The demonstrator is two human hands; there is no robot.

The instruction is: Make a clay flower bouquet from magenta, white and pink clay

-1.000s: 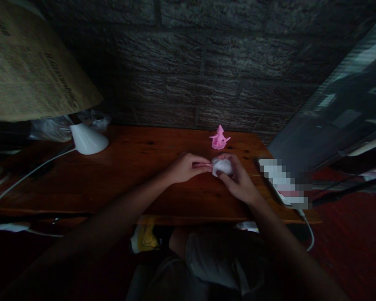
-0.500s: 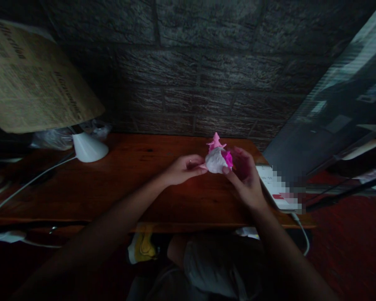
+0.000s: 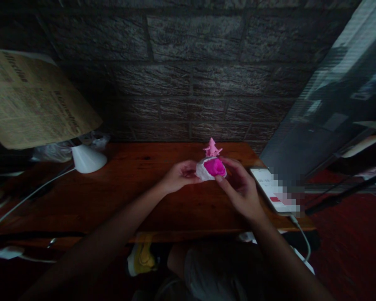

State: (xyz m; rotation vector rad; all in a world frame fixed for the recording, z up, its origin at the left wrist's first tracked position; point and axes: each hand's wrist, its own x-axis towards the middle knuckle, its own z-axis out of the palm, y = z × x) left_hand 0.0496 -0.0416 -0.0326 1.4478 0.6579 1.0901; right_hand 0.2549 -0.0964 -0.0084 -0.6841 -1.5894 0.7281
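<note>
Between both hands, just above the tabletop, is a white crumpled-looking lump [image 3: 202,170] with a bright magenta mass [image 3: 215,167] set in its open side. My left hand [image 3: 182,175] grips its left edge, thumb and fingers closed against the white part. From the right, my right hand [image 3: 240,186] pinches it, the thumb at the lower front and fingers behind at the top. What the lump is made of I cannot tell. Directly behind it rises a small pink tree-shaped figure [image 3: 212,147], its base hidden by the lump.
A wooden table [image 3: 138,209] runs along a dark brick wall [image 3: 188,79]. To the right lies a phone [image 3: 266,184] with a cable. A lamp with a newsprint shade [image 3: 40,104] and white base [image 3: 87,159] stands left, beside clear plastic [image 3: 54,151].
The lump has been turned in my hands, so the magenta side now faces up and towards me. Both hands still hold it. The view has tilted slightly.
</note>
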